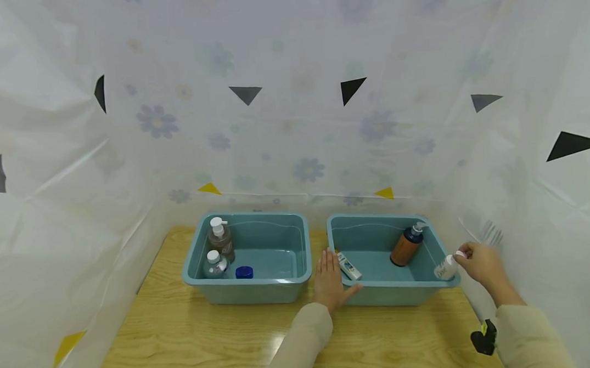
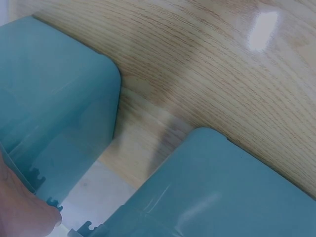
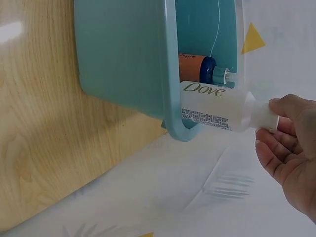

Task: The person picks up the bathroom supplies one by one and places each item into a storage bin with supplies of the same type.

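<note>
In the head view, my right hand (image 1: 483,263) pinches the cap of a white Dove bottle (image 1: 445,268) at the right end of the right-hand blue-green bin (image 1: 393,285). In the right wrist view, thumb and fingers grip that cap, and the bottle (image 3: 217,106) reaches past the bin's rim, its lower end hidden behind the wall. My left hand (image 1: 328,281) rests on the bin's left front corner, fingers extended and thumb spread along the rim. Inside the bin are an orange-brown pump bottle (image 1: 406,247) and a small white box (image 1: 349,266).
A second blue-green bin (image 1: 255,283) stands to the left. It holds a brown pump bottle (image 1: 221,241), a clear bottle with a white cap (image 1: 214,264) and a dark blue lid-like item (image 1: 244,272). Both bins stand on a wooden table (image 1: 198,342), with plastic sheeting (image 1: 292,123) around it.
</note>
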Tool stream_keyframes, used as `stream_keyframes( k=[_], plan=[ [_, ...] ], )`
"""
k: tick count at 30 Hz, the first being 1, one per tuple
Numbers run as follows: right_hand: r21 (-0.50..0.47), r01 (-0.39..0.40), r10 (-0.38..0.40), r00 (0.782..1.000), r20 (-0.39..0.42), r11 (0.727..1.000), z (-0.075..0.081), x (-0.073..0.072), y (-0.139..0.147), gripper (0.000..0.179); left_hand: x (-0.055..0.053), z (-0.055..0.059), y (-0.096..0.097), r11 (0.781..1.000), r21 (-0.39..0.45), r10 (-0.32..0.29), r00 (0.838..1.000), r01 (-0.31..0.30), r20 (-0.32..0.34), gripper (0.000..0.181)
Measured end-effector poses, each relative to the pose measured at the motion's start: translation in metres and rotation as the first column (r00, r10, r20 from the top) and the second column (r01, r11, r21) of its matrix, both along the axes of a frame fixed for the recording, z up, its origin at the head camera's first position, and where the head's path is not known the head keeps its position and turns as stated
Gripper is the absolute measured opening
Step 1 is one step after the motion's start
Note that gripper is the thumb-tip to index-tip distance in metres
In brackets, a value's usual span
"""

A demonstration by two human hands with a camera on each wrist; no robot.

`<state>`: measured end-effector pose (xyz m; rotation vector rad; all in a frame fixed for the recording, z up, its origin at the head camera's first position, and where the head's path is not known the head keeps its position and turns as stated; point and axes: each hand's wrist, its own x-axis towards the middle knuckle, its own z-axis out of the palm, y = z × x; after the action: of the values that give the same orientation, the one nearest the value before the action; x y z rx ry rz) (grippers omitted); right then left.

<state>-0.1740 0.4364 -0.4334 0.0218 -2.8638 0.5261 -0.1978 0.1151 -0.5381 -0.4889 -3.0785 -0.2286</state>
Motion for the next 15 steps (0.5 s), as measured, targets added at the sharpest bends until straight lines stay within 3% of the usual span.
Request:
stream_keyframes(
  k=[6,15],
  plan=[
    [0.007,0.026,-0.026,0.999,0.045,1.000,-0.010,0.001,0.002,0.019,-0.002,0.001,0.000,1.000,0.010,0.004,1.000,-0.004,0.005,0.100],
    [0.001,0.036,-0.036,0.999,0.020,0.999,-0.024,0.006,-0.001,0.017,-0.001,0.002,0.000,1.000,-0.008,-0.002,1.000,0.002,0.012,0.100]
  ],
)
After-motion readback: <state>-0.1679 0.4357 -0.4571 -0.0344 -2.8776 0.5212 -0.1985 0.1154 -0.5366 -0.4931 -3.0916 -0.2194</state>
